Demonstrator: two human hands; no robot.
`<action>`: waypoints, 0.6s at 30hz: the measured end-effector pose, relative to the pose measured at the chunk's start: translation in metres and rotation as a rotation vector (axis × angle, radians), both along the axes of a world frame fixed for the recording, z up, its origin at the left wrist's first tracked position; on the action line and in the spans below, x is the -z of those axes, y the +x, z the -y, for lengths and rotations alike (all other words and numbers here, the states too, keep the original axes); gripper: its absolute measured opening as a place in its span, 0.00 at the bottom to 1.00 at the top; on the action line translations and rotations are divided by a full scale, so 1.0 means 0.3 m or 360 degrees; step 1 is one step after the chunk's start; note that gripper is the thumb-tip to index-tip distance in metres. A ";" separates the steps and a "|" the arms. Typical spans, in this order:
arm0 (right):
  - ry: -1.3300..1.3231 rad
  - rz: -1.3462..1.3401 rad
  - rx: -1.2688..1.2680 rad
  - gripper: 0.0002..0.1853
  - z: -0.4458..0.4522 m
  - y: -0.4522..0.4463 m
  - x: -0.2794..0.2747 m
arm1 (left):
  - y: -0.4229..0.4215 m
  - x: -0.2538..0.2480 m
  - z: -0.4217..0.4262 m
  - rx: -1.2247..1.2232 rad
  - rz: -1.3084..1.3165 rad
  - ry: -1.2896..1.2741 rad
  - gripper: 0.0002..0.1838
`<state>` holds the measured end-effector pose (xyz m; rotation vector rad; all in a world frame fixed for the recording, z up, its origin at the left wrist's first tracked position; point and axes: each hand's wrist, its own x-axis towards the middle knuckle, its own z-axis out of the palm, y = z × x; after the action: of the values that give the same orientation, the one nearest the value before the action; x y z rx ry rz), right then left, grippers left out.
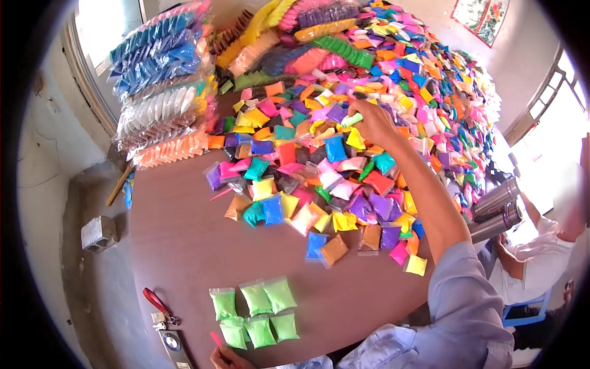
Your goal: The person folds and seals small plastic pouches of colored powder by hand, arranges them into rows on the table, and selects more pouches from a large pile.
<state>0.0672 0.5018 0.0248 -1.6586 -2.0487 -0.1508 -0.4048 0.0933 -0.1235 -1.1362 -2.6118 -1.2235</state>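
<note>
My right hand (373, 125) reaches far into the heap of small colored packets (344, 166), its fingers closed on a light green packet (351, 120). Near the bottom edge, my left hand (228, 358) is partly cut off by the frame. A short pink stick (216, 338) pokes up from its closed fingers. Just above and beside that hand, several light green packets (259, 298) lie flat in two rows on the brown table (184, 246).
Bundled strips of packets in clear bags (161, 80) are stacked at the back left. A red-handled tool (157, 301) and a metal device (174, 347) lie at the left edge. Steel flasks (496, 209) stand at right, near a person in a white shirt (534, 258).
</note>
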 end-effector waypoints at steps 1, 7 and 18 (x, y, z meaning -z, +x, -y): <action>-0.0011 -0.0024 0.0043 0.15 0.034 0.012 -0.006 | 0.003 -0.007 0.001 0.0013 0.0001 0.0007 0.15; 0.0377 -0.0282 -0.0100 0.17 0.254 0.039 0.012 | 0.002 -0.019 -0.006 0.0073 -0.0053 0.0062 0.14; -0.0154 -0.1457 -0.0091 0.15 0.721 -0.127 0.084 | -0.042 0.061 -0.003 0.0290 0.0004 0.0327 0.06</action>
<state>0.0291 0.2855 -0.0004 -1.3390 -1.3936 0.6244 -0.4174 0.0942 -0.1417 -1.3540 -2.3583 -1.4859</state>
